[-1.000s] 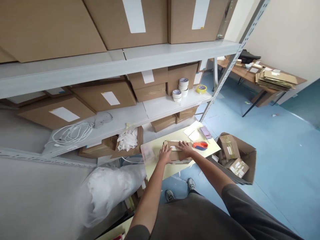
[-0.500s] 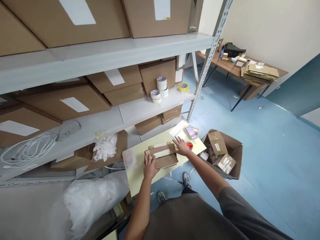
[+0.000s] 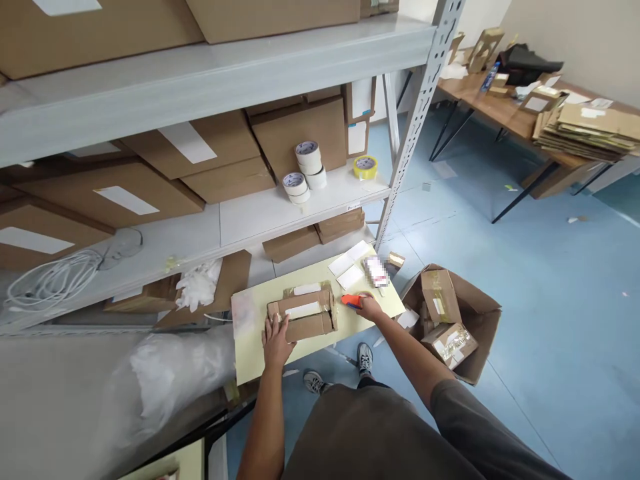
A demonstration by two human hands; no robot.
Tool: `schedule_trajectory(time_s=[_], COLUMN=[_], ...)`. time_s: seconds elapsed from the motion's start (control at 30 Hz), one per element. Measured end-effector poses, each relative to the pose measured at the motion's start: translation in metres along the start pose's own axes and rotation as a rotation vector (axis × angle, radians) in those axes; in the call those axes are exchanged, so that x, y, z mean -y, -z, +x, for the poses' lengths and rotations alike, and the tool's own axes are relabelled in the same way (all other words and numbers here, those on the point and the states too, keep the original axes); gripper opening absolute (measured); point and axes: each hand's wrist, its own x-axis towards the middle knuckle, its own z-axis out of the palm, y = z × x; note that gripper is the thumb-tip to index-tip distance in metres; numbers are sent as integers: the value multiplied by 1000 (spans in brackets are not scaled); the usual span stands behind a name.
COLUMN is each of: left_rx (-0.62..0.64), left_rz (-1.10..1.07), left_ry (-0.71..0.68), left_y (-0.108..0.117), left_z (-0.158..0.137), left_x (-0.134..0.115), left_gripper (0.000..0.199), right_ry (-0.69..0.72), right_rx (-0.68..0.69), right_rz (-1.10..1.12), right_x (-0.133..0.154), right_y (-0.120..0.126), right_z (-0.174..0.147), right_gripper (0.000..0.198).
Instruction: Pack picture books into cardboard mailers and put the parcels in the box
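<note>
A small cardboard box with a white label and clear tape lies on the pale yellow board. My left hand rests on the box's left end, fingers spread over its edge. To the right of the box, my right hand is closed around an orange-red tape dispenser with some blue on it. Its far parts are partly hidden by the hand. Beyond it lie white paper sheets and a blurred-out white packet.
A large open carton holding taped boxes stands on the floor at right. Grey shelving with cartons, white tape rolls and a yellow tape roll rises ahead. Bubble wrap lies at left; a wooden table stands far right.
My right hand has left the box and taken hold of the tape dispenser. The box's upper flaps are now folded in. My left hand stays at its left end.
</note>
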Motion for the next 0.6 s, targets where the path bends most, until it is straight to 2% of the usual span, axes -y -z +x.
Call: schedule_trajectory(time_s=[0.13, 0.27, 0.37, 0.47, 0.6], left_rx=[9, 9, 1, -9, -49], left_rz=[-34, -58, -72, -110, -176], left_ry=[10, 25, 28, 27, 16], left_y=[-1, -4, -7, -11, -12], left_z=[-2, -3, -2, -3, -7], left_x=[0, 2, 2, 2, 0], left_gripper=[102, 101, 97, 98, 100], right_ry=[-85, -110, -80, -24, 73], right_rx=[76, 79, 58, -20, -114], right_rz=[-70, -116, -127, -140, -138], right_x=[-1, -1, -1, 1, 22], right_y=[-23, -26, -18, -3, 23], right_z=[3, 3, -4, -17, -35], right_gripper=[43, 39, 38, 39, 49])
